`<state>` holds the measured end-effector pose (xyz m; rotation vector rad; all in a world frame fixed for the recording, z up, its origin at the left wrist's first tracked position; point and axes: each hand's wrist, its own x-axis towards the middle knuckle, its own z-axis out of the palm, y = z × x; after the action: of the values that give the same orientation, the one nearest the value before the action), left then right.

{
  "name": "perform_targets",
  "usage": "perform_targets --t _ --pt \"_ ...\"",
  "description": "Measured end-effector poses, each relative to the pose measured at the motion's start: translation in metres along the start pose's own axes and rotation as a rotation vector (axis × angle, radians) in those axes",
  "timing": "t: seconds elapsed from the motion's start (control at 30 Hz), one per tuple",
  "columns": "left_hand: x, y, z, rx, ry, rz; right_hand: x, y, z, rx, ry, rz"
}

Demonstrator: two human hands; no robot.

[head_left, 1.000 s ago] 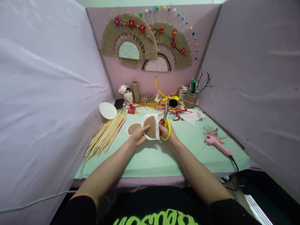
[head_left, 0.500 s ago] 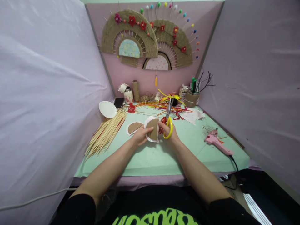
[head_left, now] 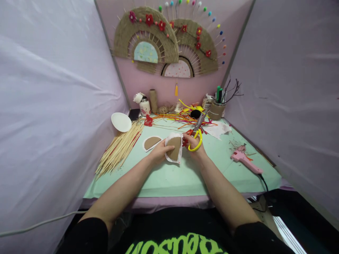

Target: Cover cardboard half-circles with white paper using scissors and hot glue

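Observation:
My left hand [head_left: 160, 151] is closed on a half-round cardboard piece [head_left: 174, 150] with a white fabric border, its thumb lying across the cardboard. My right hand [head_left: 194, 143] keeps a pair of scissors [head_left: 196, 138] with yellow and red handles, blades pointing up and away. Fingertips of that hand also touch the upper right edge of the white border. Left of the held piece, a second cardboard half-round [head_left: 152, 143] with a white border lies flat on the table.
Thin wooden sticks [head_left: 120, 150] lie at the left below a white oval dish [head_left: 121, 122]. Coloured pipe cleaners [head_left: 182, 118] spread along the back. A pink glue gun [head_left: 246, 160] with a black cord rests at the right, near a white fabric scrap [head_left: 218, 129].
My right hand has shifted slightly right, and the scissors have tilted to the right. The held half-round has moved a little right and turned slightly.

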<state>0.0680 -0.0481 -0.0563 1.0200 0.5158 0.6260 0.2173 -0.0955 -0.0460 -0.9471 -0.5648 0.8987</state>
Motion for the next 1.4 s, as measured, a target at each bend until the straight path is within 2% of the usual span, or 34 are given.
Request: perform_targets --t 0.1,0.23,0.4,0.57,0.8,1.03,1.2,1.4 --pt "0.002 0.005 -0.002 -0.038 0.037 -0.021 0.001 0.001 -0.001 0.007 0.006 -0.012" --pt "0.006 0.021 -0.012 -0.178 0.135 0.058 0.003 0.004 -0.004 -0.127 0.018 -0.015" --pt "0.007 0.046 -0.031 -0.328 0.226 0.183 -0.007 0.008 -0.003 -0.435 -0.206 0.120" --pt "0.002 0.060 -0.039 -0.373 0.269 0.249 -0.023 0.013 0.001 -0.656 -0.349 0.047" --pt "0.000 0.062 -0.041 -0.333 0.311 0.331 -0.027 0.010 0.001 -0.700 -0.422 0.039" --pt "0.000 0.064 -0.038 -0.339 0.351 0.370 -0.038 0.009 0.008 -0.713 -0.414 0.157" --pt "0.000 0.064 -0.040 -0.334 0.335 0.350 -0.041 0.010 0.010 -0.616 -0.421 0.184" --pt "0.001 0.065 -0.041 -0.357 0.395 0.391 -0.042 0.009 0.012 -0.673 -0.448 0.205"
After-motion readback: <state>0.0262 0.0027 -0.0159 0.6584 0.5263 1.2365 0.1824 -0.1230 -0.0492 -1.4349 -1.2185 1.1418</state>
